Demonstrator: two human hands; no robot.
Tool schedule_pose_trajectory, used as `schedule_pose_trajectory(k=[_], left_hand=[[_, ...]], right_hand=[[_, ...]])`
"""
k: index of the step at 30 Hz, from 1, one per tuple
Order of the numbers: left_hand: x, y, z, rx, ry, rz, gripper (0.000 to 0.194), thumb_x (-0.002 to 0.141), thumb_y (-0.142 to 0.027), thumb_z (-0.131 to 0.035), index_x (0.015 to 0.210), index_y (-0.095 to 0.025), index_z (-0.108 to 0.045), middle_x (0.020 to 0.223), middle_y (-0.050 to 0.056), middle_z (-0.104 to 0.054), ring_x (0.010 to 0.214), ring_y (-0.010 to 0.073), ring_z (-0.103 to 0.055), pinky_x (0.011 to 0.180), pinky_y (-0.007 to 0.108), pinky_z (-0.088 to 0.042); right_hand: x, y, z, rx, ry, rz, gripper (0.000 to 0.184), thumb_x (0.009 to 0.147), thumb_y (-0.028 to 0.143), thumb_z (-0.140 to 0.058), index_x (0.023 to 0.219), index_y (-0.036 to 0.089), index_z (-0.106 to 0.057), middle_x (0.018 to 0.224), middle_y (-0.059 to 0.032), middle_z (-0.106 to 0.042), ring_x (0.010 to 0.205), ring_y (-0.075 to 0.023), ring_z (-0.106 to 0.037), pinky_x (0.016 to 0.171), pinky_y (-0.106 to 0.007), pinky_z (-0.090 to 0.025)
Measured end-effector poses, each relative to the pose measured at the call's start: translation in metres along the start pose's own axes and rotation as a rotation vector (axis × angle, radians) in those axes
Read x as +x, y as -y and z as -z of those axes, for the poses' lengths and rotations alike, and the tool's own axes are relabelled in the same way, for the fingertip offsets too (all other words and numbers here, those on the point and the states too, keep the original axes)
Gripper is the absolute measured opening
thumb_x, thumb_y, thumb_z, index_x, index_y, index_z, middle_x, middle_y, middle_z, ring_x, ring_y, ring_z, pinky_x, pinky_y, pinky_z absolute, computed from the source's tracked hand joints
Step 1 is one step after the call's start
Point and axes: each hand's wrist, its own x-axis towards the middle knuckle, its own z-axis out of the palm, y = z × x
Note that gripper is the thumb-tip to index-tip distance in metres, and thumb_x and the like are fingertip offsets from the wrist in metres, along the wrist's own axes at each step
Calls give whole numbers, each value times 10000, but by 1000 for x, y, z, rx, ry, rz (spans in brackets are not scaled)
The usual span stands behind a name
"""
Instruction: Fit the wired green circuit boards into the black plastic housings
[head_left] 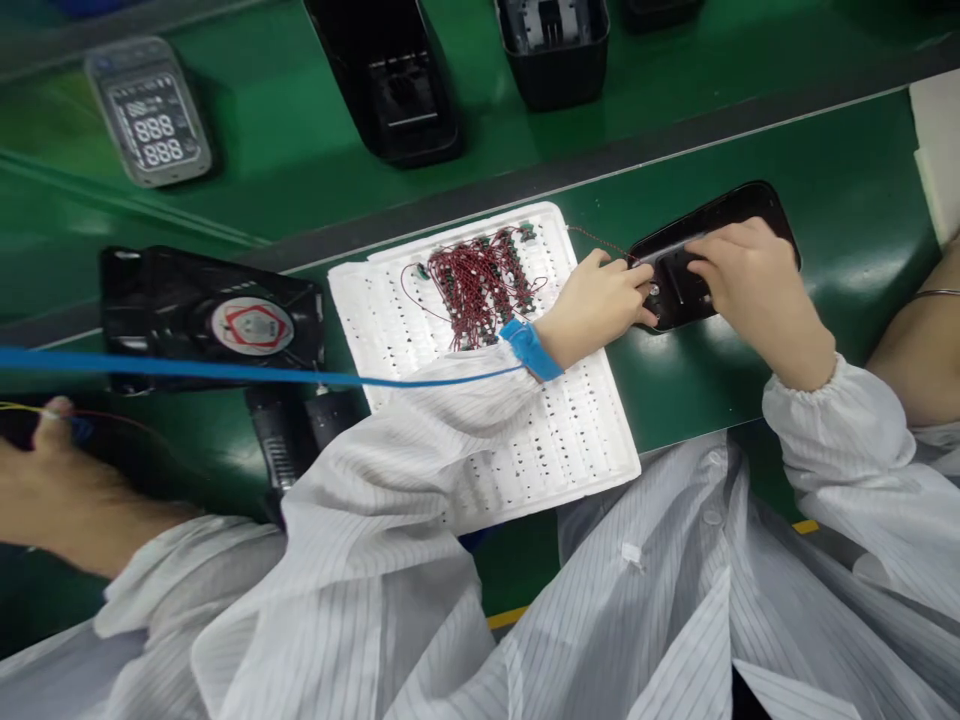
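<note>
A black plastic housing (772, 228) lies at the right of the bench, its hollow side facing up. My left hand (596, 305), with a blue wrist strap (531, 350), reaches over its left end, fingers closed around a small wired part (655, 290) inside. A thin twisted red-and-black wire (596, 238) runs between this spot and the white foam tray (600, 430). Over the housing's middle is my right hand (750, 285), thumb and forefinger brought together; whatever they grip is hidden. Several small green boards with tangled dark-red wires (480, 285) rest on the tray.
A raised green shelf behind holds a grey display unit (154, 115) and black housings (409, 100). Left of the tray sits another black housing with a round label (251, 327). A blue cord (262, 372) stretches leftward from my wrist. Another person's hand (60, 470) is far left; another's arm (922, 340), far right.
</note>
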Motion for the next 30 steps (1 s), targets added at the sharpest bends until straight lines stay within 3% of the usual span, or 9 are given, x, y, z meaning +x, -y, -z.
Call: schedule_pose_trajectory(k=[3, 7, 11, 14, 17, 20, 23, 26, 30], left_hand=[[11, 0, -4, 1, 6, -10, 342, 1021, -424, -549, 1125, -161, -742, 1127, 113, -713, 1039, 281, -661, 862, 414, -402], [30, -6, -8, -1, 20, -4, 407, 1036, -420, -508, 1292, -140, -656, 1344, 138, -646, 1099, 289, -639, 836, 402, -413], [39, 7, 15, 11, 10, 5, 389, 1067, -374, -393, 1317, -204, -638, 1468, 77, -588, 1086, 240, -635, 842, 397, -451], [30, 57, 46, 82, -117, 328, 484, 1075, -371, -268, 1129, -209, -721, 1278, 57, -692, 1044, 204, -628, 844, 382, -484], [12, 140, 61, 287, -189, 757, 512, 1047, -409, -266, 1130, -189, -721, 1203, 50, -691, 1123, 208, -582, 954, 406, -489], [-3, 214, 39, 354, -136, 1151, 564, 1035, -540, -221, 1286, -222, -613, 1376, -35, -580, 1145, 150, -539, 1024, 341, -507], [-5, 242, 5, 402, -93, 1328, 690, 972, -744, -240, 1295, -207, -527, 1267, -85, -603, 1101, 98, -528, 1020, 313, -535], [8, 225, -2, 583, -20, 1275, 856, 702, -1005, -374, 978, -211, -533, 981, -129, -608, 1117, 85, -486, 955, 314, -560], [25, 172, 38, 738, -139, 775, 932, 491, -1072, -456, 767, -182, -430, 894, -100, -574, 1252, 154, -415, 990, 405, -532]], right_hand=[[-24, -7, 11, -15, -92, -76, 315, 1028, 248, -449, 1120, 187, -743, 1082, -135, -736, 980, -309, -611, 843, -456, -479], [-51, -20, 1, 0, -49, -9, 238, 1007, 312, -531, 1074, 258, -752, 1076, -93, -749, 967, -310, -615, 822, -467, -452], [-60, -28, -13, -40, -78, -37, 199, 989, 287, -569, 1034, 255, -760, 1042, -89, -758, 985, -310, -606, 805, -453, -414], [-60, -29, -15, -26, -104, -71, 211, 996, 278, -559, 989, 266, -769, 995, -74, -762, 940, -290, -605, 821, -453, -397], [-59, -28, -15, -10, -103, -92, 238, 1009, 302, -539, 966, 293, -773, 984, -62, -761, 924, -283, -595, 819, -451, -384], [-58, -27, -16, -9, -114, -106, 253, 1016, 314, -529, 963, 288, -775, 975, -64, -757, 936, -280, -587, 818, -446, -379], [-59, -27, -17, -5, -114, -116, 243, 1015, 312, -540, 963, 281, -776, 974, -64, -758, 952, -278, -591, 830, -442, -378], [-60, -29, -17, 5, -98, -110, 223, 1014, 311, -557, 985, 272, -775, 1009, -60, -764, 974, -272, -598, 855, -440, -377], [-59, -28, -17, 25, -88, -102, 204, 1000, 348, -602, 1022, 230, -767, 1022, -58, -767, 968, -256, -603, 884, -431, -372]])
